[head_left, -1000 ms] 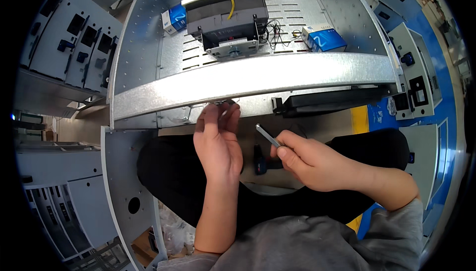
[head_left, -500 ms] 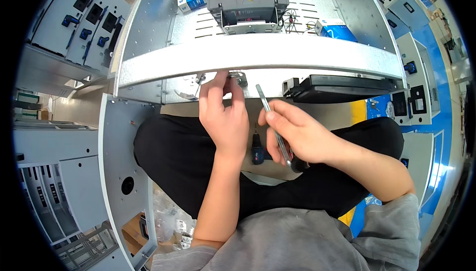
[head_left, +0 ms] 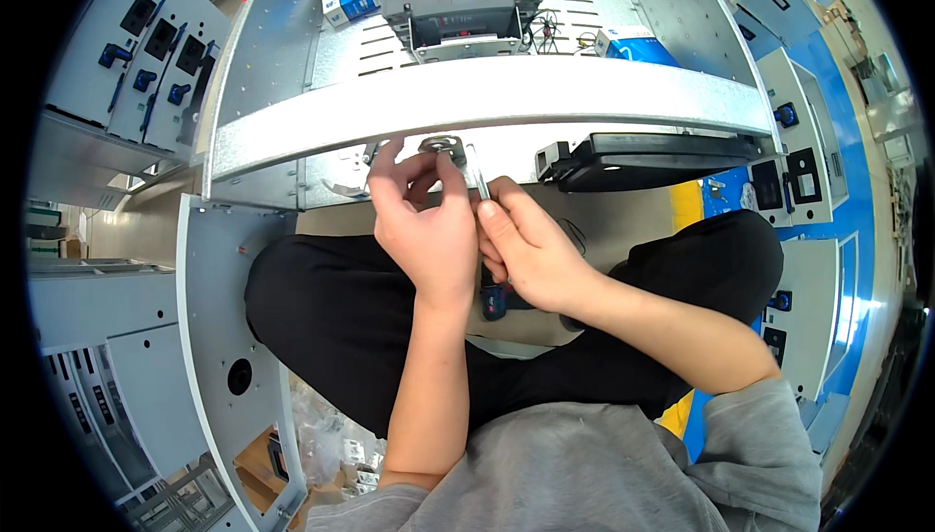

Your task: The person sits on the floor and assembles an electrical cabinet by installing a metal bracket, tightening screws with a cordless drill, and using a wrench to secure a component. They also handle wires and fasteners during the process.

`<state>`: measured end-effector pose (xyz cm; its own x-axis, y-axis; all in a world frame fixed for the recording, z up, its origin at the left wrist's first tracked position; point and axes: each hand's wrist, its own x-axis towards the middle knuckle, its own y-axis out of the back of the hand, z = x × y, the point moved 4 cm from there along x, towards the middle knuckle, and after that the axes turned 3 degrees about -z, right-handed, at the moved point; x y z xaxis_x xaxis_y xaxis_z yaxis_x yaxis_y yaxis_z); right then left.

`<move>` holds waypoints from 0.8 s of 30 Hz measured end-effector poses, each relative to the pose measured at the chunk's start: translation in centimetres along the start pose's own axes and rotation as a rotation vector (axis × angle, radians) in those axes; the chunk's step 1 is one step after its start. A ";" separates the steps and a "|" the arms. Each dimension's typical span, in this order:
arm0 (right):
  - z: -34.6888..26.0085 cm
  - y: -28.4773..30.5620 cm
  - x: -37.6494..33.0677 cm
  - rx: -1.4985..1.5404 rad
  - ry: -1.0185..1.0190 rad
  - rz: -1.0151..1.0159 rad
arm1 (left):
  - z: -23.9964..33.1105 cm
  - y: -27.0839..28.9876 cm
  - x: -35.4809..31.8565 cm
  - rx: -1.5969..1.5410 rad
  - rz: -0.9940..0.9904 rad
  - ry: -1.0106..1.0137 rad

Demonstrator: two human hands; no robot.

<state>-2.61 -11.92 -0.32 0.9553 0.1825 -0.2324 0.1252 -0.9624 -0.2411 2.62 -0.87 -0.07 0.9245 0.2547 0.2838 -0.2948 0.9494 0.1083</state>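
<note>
Slim silver tool (head_left: 477,172), tilted, beside metal fitting (head_left: 443,145)

Close fisheye view, downward from the head

Bright light, seemingly from above, bleaches the beam (head_left: 487,91) nearly white across the upper middle; glare streaks the floor (head_left: 862,216) at far right. The trousers (head_left: 326,303) sink into deep black. Left hand (head_left: 426,235) and right hand (head_left: 538,248) look fairly sharp, the tool (head_left: 476,172) glinting. Fisheye distortion bends straight edges toward the dark rim.
</note>
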 end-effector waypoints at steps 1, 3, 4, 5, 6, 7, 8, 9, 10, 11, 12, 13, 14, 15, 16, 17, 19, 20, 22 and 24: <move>0.5 -0.1 0.4 0.000 0.058 0.054 | 0.0 0.0 0.0 -0.036 0.001 0.030; 0.6 -0.2 1.0 -0.061 0.172 0.190 | 0.3 0.0 0.1 -0.115 -0.005 0.129; 0.4 -0.2 1.4 -0.093 0.182 0.245 | 0.4 0.1 0.3 -0.131 -0.014 0.146; 0.2 -0.3 1.7 -0.125 0.191 0.300 | 0.3 0.2 0.5 -0.147 -0.023 0.164; -0.1 -0.4 2.1 -0.159 0.205 0.356 | 0.4 0.2 0.7 -0.167 -0.032 0.176; 0.2 -0.3 2.6 -0.111 0.219 0.398 | 0.0 0.2 0.8 -0.242 -0.020 0.159; 0.3 -0.3 3.1 -0.071 0.256 0.427 | 0.3 0.1 0.8 -0.222 -0.021 0.173; 0.6 -0.3 3.7 -0.024 0.292 0.457 | 0.9 0.0 0.9 -0.194 -0.024 0.187; 0.9 -0.5 4.2 0.023 0.328 0.485 | 1.3 0.0 0.9 -0.166 -0.027 0.200; 1.2 -0.9 4.5 0.146 0.376 0.560 | 1.1 0.0 0.8 -0.209 -0.033 0.238; 1.6 -1.0 4.7 0.126 0.352 0.556 | 0.8 0.1 0.8 -0.244 -0.039 0.273; 1.9 -1.0 4.8 0.106 0.328 0.552 | 0.4 0.2 0.7 -0.279 -0.044 0.308; 2.2 -1.1 5.0 0.086 0.304 0.548 | 0.0 0.3 0.8 -0.292 -0.039 0.326; 1.8 -1.3 4.8 0.036 0.286 0.551 | -0.5 0.4 0.8 -0.301 -0.033 0.348; 1.7 -1.2 4.7 0.030 0.257 0.544 | -0.9 0.5 0.8 -0.310 -0.028 0.371; 1.7 -0.9 4.6 0.025 0.229 0.536 | -1.2 0.4 0.7 -0.361 -0.036 0.376; 1.3 -0.4 4.4 0.039 0.177 0.509 | -0.9 0.1 0.7 -0.389 -0.038 0.345; 1.6 -0.4 4.5 0.156 0.126 0.476 | -0.8 0.0 0.7 -0.403 -0.039 0.330; 2.0 -0.4 4.6 0.384 0.023 0.406 | -1.0 -0.1 0.7 -0.307 -0.027 0.298; 2.0 -0.5 4.6 0.604 -0.049 0.309 | -1.1 -0.1 0.6 -0.243 -0.005 0.248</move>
<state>1.17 -10.25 -3.16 0.9081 -0.0598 -0.4146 -0.3367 -0.6930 -0.6375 3.49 -0.58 -0.91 0.9653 0.2582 0.0402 -0.2512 0.9592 -0.1297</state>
